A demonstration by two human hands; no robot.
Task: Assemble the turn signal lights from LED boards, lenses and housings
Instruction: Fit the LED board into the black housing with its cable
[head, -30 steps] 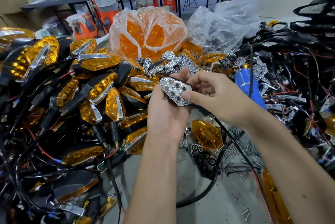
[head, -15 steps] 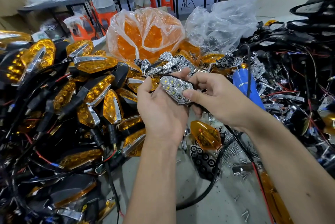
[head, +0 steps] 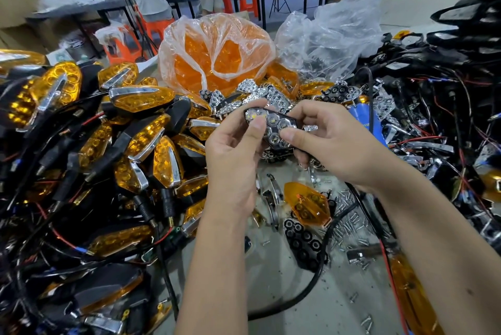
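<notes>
Both hands pinch one housing (head: pixel 272 128) between them: left hand (head: pixel 233 155) grips its left end, right hand (head: pixel 333 142) its right, thumbs on top.

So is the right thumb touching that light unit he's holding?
Touching. The head view shows the right hand with its thumb tip pressed flat on the chrome face of the light unit, no gap between them.

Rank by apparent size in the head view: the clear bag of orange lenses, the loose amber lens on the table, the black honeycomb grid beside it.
1. Clear bag of orange lenses, by far the largest.
2. and 3. Loose amber lens and black honeycomb grid look alike; no ranking.
</notes>
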